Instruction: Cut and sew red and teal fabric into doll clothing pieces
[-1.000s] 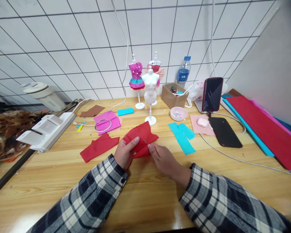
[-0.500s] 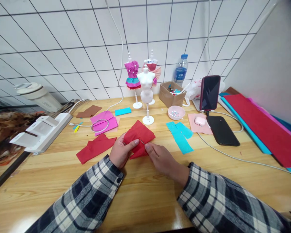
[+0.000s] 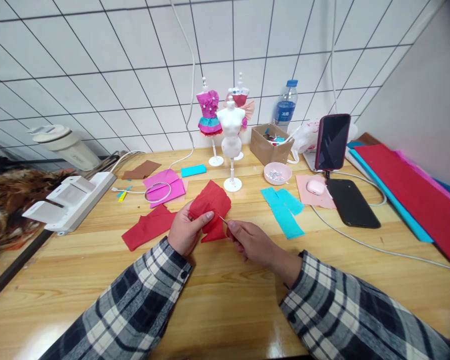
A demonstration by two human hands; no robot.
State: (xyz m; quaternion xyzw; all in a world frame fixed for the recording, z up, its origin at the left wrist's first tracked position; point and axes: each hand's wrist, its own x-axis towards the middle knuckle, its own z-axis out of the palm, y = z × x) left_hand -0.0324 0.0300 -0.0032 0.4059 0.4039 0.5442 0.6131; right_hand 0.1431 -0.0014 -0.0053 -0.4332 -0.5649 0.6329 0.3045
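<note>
My left hand (image 3: pixel 187 227) pinches a folded piece of red crepe paper (image 3: pixel 211 197) between thumb and fingers, above the table. My right hand (image 3: pixel 253 242) is closed round small scissors (image 3: pixel 222 219); only a thin metal tip shows, pointing at the paper near my left thumb, and the handles are mostly hidden by my fingers. Another red crepe piece (image 3: pixel 148 227) lies left of my left hand. Beyond the paper stands a bare white mini dress form (image 3: pixel 231 132). Turquoise crepe strips (image 3: pixel 283 212) lie to the right.
Two dressed mini forms, one in a magenta dress (image 3: pixel 209 112), stand by the tiled wall. A cardboard box (image 3: pixel 268 150), pink bowl (image 3: pixel 277 173), bottle (image 3: pixel 286 105) and phones (image 3: pixel 352 202) are at the right. A power strip (image 3: pixel 77 202) and magenta paper (image 3: pixel 168 185) are left.
The metal tip has drawn back slightly right from the paper, and my right fingers have spread lower. The red paper has tilted a little leftward. The view has shifted slightly.
</note>
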